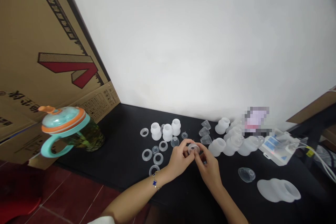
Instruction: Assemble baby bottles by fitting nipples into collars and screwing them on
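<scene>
Both my hands are closed around a small translucent ring (193, 146), pinching it between the fingertips just above the black table. My left hand (180, 158), with a bracelet at the wrist, grips its left side. My right hand (210, 168) grips its right side; whether something sits inside the ring I cannot tell. Left of my hands lie several loose rings (158, 159) and clear nipple-like domes (174, 142). Behind them stand three white waisted containers (167, 133). Clear tapered cups (205, 139) lie beyond my right hand, beside several frosted bottles (217, 147).
A lidded teal mug (61, 129) stands on the table's left, before a large cardboard box (60, 52). To the right are a clear dome cap (246, 175), a frosted bottle on its side (275, 189) and a white power strip (280, 150) with cables. A white wall stands behind.
</scene>
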A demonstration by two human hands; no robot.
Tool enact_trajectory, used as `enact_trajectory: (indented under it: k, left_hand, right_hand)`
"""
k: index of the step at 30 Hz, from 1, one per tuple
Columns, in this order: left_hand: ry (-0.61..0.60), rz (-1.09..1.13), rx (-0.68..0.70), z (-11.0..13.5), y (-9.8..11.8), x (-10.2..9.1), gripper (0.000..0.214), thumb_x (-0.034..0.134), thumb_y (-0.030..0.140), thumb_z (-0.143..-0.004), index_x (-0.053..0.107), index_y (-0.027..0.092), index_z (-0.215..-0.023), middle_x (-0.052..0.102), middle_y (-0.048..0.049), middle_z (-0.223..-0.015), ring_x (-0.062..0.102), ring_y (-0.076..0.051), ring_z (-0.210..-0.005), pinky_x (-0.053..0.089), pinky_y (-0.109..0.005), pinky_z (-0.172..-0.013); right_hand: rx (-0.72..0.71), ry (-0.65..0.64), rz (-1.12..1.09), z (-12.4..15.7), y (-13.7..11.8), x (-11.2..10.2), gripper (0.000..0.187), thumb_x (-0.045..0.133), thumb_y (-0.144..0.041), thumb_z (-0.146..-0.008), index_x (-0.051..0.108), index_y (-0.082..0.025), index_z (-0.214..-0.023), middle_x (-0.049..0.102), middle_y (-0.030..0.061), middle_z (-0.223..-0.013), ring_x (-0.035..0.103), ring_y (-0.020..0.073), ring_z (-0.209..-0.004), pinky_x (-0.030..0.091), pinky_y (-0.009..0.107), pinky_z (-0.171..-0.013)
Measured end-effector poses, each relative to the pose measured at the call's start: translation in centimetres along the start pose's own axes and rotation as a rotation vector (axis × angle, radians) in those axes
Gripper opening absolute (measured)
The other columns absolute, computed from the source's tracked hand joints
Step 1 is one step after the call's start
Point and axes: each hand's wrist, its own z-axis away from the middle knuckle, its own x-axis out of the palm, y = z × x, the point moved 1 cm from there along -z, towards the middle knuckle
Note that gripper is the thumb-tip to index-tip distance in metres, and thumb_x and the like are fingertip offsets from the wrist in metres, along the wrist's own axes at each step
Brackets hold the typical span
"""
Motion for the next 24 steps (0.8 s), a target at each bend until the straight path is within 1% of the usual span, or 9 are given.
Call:
enact_trajectory:
  k: [7,12,16,24]
  left_hand:
    - [0.000,0.000,0.005,-0.03,-0.11,0.07,0.020,0.057,0.023,-0.089,0.061,0.019,-0.109,0.054,0.0068,-0.057,0.042,-0.009,-0.047,0.029,-0.020,-0.047]
    - [-0.002,-0.001,0.008,-0.07,-0.22,0.06,0.020,0.057,0.023,-0.089,0.060,0.020,-0.108,0.054,0.0070,-0.056,0.043,-0.010,-0.046,0.029,-0.020,-0.047]
    - [0.000,0.014,0.010,-0.05,-0.37,0.12,0.020,0.058,0.023,-0.088,0.060,0.020,-0.108,0.058,0.0059,-0.059,0.043,-0.009,-0.047,0.029,-0.020,-0.047]
    - [-0.003,0.015,0.011,-0.07,-0.16,0.05,0.019,0.057,0.022,-0.088,0.060,0.019,-0.107,0.058,0.0056,-0.059,0.043,-0.009,-0.047,0.028,-0.020,-0.047]
  right_hand:
    - [-0.001,-0.004,0.005,0.08,-0.03,-0.03,0.041,0.052,-0.046,-0.097,0.067,-0.015,-0.120,0.068,0.0040,-0.074,0.059,0.0165,-0.056,0.044,0.024,-0.045]
    - [0.001,0.007,0.000,0.02,-0.06,-0.05,0.043,0.052,-0.046,-0.096,0.068,-0.014,-0.119,0.066,0.0031,-0.070,0.059,0.0166,-0.055,0.045,0.024,-0.045]
    - [-0.001,0.006,-0.002,0.03,0.05,-0.02,0.043,0.052,-0.046,-0.096,0.068,-0.013,-0.119,0.067,0.0036,-0.070,0.059,0.0168,-0.054,0.045,0.024,-0.045]
    - [0.012,-0.002,-0.011,0.06,0.06,0.00,0.043,0.053,-0.047,-0.096,0.067,-0.014,-0.119,0.067,0.0032,-0.069,0.057,0.0161,-0.053,0.043,0.023,-0.043]
